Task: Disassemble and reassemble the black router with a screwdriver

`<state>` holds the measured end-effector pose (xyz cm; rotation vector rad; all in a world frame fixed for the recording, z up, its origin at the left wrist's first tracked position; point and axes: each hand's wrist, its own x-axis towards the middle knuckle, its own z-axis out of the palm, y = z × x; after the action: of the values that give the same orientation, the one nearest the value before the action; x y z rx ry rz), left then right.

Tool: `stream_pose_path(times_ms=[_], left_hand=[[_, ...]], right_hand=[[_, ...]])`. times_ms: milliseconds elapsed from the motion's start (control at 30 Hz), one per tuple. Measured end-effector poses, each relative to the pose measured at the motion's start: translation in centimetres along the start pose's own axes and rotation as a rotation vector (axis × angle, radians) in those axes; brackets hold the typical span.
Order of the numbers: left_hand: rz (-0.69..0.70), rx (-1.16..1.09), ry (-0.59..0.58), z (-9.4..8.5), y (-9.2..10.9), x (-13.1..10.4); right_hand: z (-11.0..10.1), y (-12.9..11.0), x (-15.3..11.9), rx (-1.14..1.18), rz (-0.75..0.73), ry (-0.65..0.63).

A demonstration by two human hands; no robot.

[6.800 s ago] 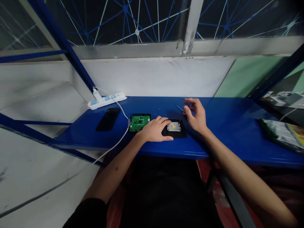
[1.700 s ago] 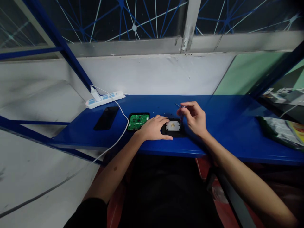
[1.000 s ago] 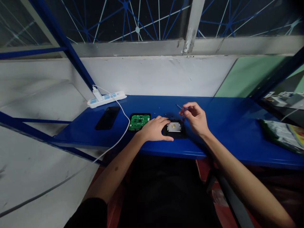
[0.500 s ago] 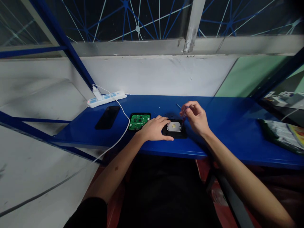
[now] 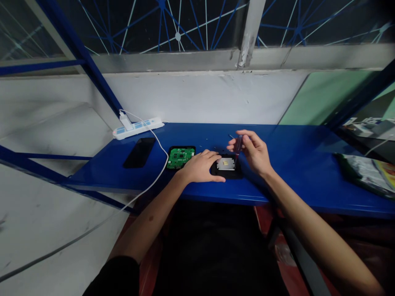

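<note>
A black plastic casing (image 5: 234, 174) with a silvery metal plate (image 5: 226, 164) inside lies on the blue table. My left hand (image 5: 202, 166) grips it from the left, the fingers along its far side and the thumb at the near side. In my right hand (image 5: 254, 150) is a screwdriver (image 5: 239, 143) with a see-through purplish handle, held upright between thumb and fingers. Its shaft points down at the right edge of the plate; the tip is too small to make out. Just left of my left hand sits a green circuit board (image 5: 181, 157) in a black shell.
Several tiny screws and a thin metal rod (image 5: 231, 136) lie behind the casing. A black phone (image 5: 140, 152) and a white power strip (image 5: 138, 128) are on the left. The white cable (image 5: 160, 174) hangs over the front edge. A shiny packet (image 5: 367, 174) lies far right.
The fingers of my right hand have shifted on the screwdriver handle, opening out somewhat and showing more of it. My left hand and the casing have stayed in place.
</note>
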<state>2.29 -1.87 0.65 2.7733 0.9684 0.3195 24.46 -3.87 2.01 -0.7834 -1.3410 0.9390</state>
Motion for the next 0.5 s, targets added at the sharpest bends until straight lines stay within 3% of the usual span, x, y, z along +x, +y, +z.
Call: stream_pose_path(times_ms=[200,500], left_hand=[[-0.002,0.011,0.0,0.14,-0.17,-0.01],[0.001,0.003,0.006,0.0,-0.03,0.01]], right_hand=[[0.0,-0.01,0.06,-0.006,-0.091,0.074],[0.33,-0.09,-0.2,0.07,0.001,-0.019]])
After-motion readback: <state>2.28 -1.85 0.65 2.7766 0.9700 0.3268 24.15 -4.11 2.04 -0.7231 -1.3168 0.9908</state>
